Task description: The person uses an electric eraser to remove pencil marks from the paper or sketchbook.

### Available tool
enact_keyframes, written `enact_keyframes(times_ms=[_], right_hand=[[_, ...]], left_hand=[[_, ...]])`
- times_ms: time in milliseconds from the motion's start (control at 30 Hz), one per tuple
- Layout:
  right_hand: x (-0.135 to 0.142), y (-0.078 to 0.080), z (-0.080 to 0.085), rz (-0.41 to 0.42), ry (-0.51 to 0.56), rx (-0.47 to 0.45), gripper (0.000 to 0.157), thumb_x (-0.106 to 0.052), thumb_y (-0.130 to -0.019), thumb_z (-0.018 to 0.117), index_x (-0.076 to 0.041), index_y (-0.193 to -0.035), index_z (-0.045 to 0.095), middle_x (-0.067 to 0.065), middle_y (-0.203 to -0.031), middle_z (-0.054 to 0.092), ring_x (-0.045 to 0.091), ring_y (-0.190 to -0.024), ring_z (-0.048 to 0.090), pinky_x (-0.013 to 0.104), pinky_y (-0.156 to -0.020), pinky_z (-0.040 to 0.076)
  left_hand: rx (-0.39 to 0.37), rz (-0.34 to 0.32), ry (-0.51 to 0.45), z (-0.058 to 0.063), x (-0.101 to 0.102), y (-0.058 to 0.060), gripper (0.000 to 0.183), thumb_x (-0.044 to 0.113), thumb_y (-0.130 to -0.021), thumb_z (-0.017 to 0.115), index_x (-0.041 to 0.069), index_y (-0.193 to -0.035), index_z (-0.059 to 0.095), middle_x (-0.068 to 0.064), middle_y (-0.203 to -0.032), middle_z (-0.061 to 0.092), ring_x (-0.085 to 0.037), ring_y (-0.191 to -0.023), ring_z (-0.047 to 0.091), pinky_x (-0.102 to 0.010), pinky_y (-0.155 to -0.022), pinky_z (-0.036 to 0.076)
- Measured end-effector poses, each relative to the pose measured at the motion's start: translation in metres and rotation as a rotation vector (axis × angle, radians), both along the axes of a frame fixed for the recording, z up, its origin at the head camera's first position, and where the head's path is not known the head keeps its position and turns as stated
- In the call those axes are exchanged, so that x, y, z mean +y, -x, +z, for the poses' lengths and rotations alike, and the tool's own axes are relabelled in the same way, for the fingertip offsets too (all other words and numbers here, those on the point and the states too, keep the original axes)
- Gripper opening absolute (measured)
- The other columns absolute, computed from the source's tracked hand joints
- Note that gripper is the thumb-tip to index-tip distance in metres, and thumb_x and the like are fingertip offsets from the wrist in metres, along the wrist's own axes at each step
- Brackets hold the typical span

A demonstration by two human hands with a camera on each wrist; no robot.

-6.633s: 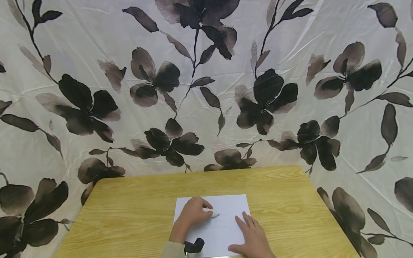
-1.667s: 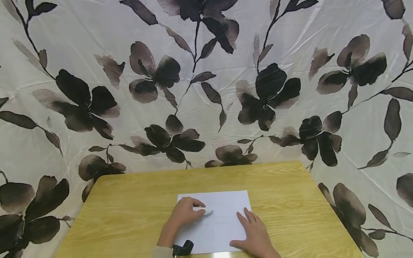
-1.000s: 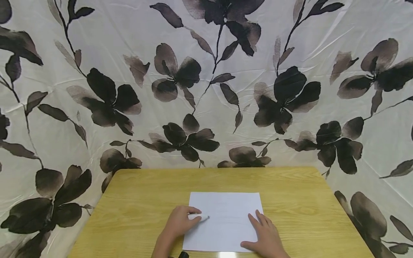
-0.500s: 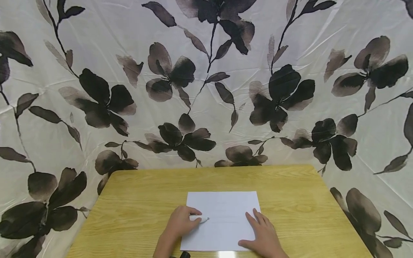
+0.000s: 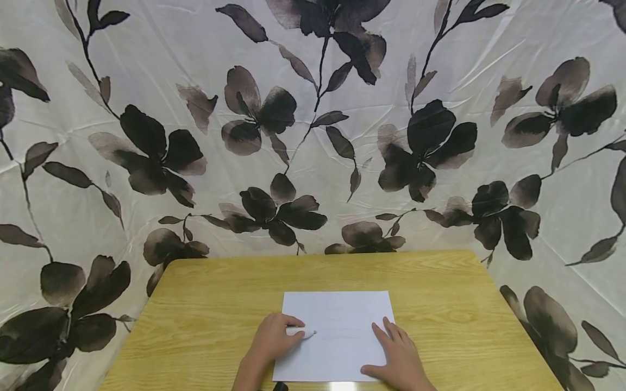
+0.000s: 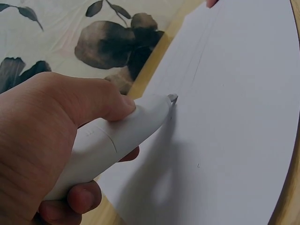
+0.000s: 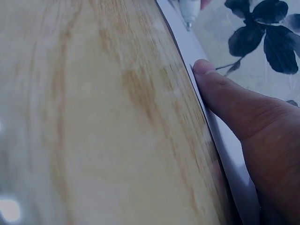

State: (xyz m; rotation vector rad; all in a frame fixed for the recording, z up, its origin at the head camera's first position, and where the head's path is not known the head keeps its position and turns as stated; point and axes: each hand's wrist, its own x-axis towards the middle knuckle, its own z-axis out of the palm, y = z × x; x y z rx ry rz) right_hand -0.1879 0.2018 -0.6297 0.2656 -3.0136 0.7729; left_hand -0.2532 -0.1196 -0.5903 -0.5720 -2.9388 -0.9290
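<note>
A white sheet of paper (image 5: 337, 361) lies flat on the wooden table, with faint thin lines across its middle. At its left side my left hand (image 5: 274, 335) grips a thick white correction pen (image 6: 117, 133), thumb on top and fingers curled beneath. The pen's small metal tip points right and is at or just over the paper near the left end of the lines; contact is hard to tell. My right hand (image 5: 398, 355) rests with spread fingers on the sheet's right side. In the right wrist view, its thumb (image 7: 220, 84) lies along the paper's near edge.
The yellow wood-grain table (image 5: 205, 304) extends around the sheet on both sides and behind it. A white cloth with dark flowers (image 5: 313, 136) hangs behind and beside the table. A small black device (image 5: 280, 386) shows by my left wrist.
Compared with several seconds ago, my left hand and the pen have moved left across the paper. Over the last second both hands stay nearly still; only the head view shifts a little.
</note>
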Motion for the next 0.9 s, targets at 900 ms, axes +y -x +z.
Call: enact_keyframes(times_ms=[900], right_hand=[[-0.0005,0.0009,-0.0021,-0.019,-0.023,-0.026,0.109,-0.084,-0.06,0.062,-0.015,-0.144,0.049,0.017,-0.152,0.033,0.041,-0.135,0.032,0.064,-0.102,0.027]], left_hand=[[-0.031,0.017,0.016,0.0017,0.003,0.0034,0.012,0.03,-0.079,0.076,0.024,-0.09,0.079,0.007,-0.094,0.072,-0.02,-0.095,0.067,-0.041,-0.075,0.052]])
